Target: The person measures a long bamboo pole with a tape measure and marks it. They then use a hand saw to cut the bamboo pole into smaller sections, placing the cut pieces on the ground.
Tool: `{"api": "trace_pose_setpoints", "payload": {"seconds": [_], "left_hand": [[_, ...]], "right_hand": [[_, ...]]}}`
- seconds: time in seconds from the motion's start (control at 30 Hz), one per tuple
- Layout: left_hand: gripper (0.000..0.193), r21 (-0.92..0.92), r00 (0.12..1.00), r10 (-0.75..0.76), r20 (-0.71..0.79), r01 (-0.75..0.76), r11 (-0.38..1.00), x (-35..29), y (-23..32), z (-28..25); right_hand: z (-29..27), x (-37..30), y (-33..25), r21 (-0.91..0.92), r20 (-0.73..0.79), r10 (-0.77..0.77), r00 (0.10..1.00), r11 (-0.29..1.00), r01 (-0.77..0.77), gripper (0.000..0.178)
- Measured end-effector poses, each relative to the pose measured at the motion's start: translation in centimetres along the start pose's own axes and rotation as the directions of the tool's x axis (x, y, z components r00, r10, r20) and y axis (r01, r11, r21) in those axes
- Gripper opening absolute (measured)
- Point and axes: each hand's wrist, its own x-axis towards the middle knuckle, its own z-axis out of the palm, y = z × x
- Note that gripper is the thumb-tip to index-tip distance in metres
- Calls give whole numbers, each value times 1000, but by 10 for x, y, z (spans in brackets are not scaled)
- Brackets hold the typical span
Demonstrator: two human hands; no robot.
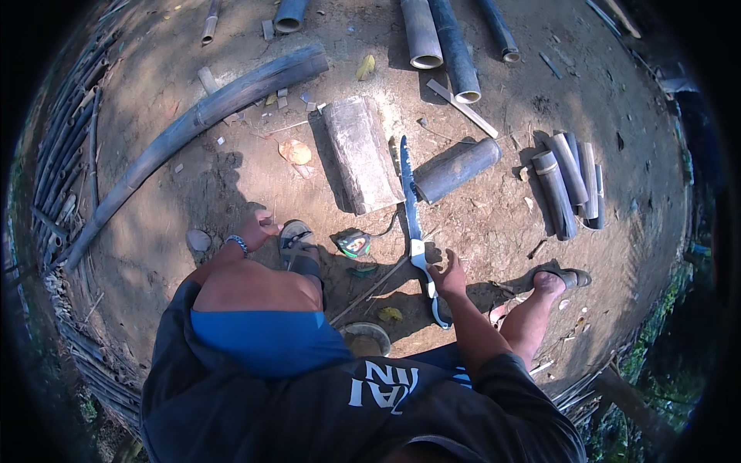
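Observation:
A hand saw with a long dark blade and a white handle lies on the dirt between my feet, blade pointing away. Just right of its handle is my right hand, fingers bent but apart and holding nothing. My left hand hangs beside my left sandal, its fingers loosely spread with nothing visible in them. A wooden block lies left of the blade, and a short bamboo piece rests to the right of it. Near my left foot sits a green and black tape measure.
A long bamboo pole stretches across the left. Several short bamboo pieces are bunched at the right. Thicker bamboo tubes lie at the far side, near a split strip. A round container stands partly hidden beneath me.

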Motion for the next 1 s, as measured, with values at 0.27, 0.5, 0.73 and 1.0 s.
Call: {"api": "trace_pose_setpoints", "payload": {"seconds": [0.27, 0.5, 0.73, 1.0], "left_hand": [[74, 114, 993, -105, -57, 111, 987, -15, 24, -23], [67, 201, 984, -9, -176, 45, 979, 13, 33, -34], [59, 333, 842, 85, -533, 116, 936, 54, 41, -98], [53, 85, 504, 81, -860, -16, 996, 141, 43, -185]], "right_hand": [[10, -28, -10, -552, 301, 445, 843, 803, -227, 80], [14, -7, -19, -664, 300, 440, 846, 734, -146, 71], [22, -7, -15, -614, 257, 438, 861, 762, -205, 61], [-6, -4, -43, -639, 492, 362, 791, 768, 46, 64]]}}
